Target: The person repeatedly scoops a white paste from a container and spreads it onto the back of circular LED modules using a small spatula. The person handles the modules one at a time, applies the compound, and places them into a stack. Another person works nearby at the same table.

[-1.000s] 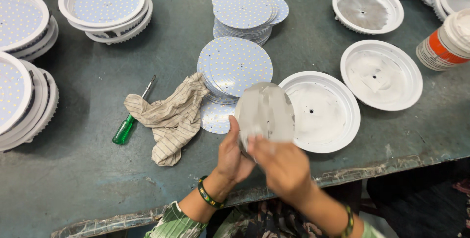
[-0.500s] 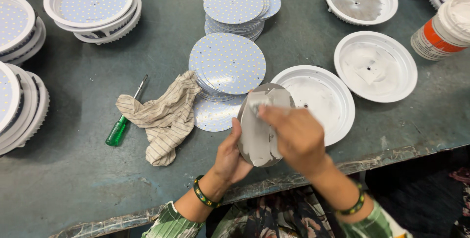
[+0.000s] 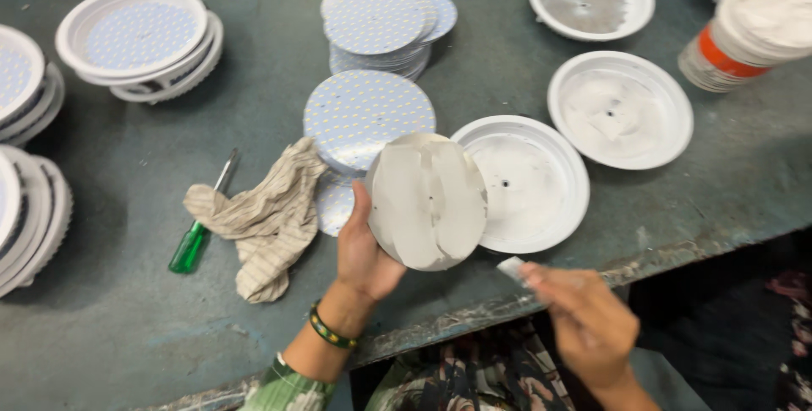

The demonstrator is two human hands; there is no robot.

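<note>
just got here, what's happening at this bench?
A person's left hand holds a round metal disc upright over the green table, its grey back smeared with white paste. The right hand, blurred, pinches a small pale strip near the table edge. An empty white housing sits just behind, beside a striped rag and green screwdriver.

A: Free room? Bare table [image 3: 110, 335] at lower left of the frame.
B: Blocked centre: cloth [image 3: 262, 221], screwdriver [image 3: 196, 229], white housings [image 3: 524, 183], disc stacks [image 3: 376, 26] at upper middle, jar [image 3: 744, 35] upper right.
</note>
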